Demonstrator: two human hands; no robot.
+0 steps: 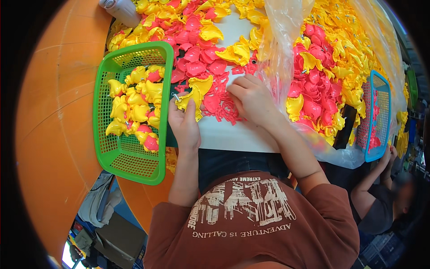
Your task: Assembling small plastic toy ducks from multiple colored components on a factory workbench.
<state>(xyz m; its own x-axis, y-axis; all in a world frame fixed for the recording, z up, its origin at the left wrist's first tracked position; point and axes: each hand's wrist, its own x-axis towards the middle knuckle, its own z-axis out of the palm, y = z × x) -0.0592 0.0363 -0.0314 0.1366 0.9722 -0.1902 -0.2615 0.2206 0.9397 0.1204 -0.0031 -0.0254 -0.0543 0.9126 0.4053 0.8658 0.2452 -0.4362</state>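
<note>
In my left hand (pixel 184 127) is a curved yellow plastic shell (pixel 193 99), pinched between thumb and fingers. A small metal clip or pin sticks out at the shell's left end. Another yellow shell lies just behind it. My right hand (pixel 253 99) is over the white tabletop (pixel 242 136), at the right edge of a heap of small pink plastic pieces (pixel 221 101). Its fingers are bent together, and whatever they grip is hidden from view. Rounded pink shells (pixel 195 68) are piled beyond both hands.
A green basket (pixel 164 134) holding joined yellow-and-pink figures (pixel 136 105) stands left. To the right are a clear plastic bag (pixel 284 49), heaps of yellow parts (pixel 358 54) and a blue basket (pixel 370 154). A bottle (pixel 123 11) stands far left. Another person (pixel 380 201) works at right.
</note>
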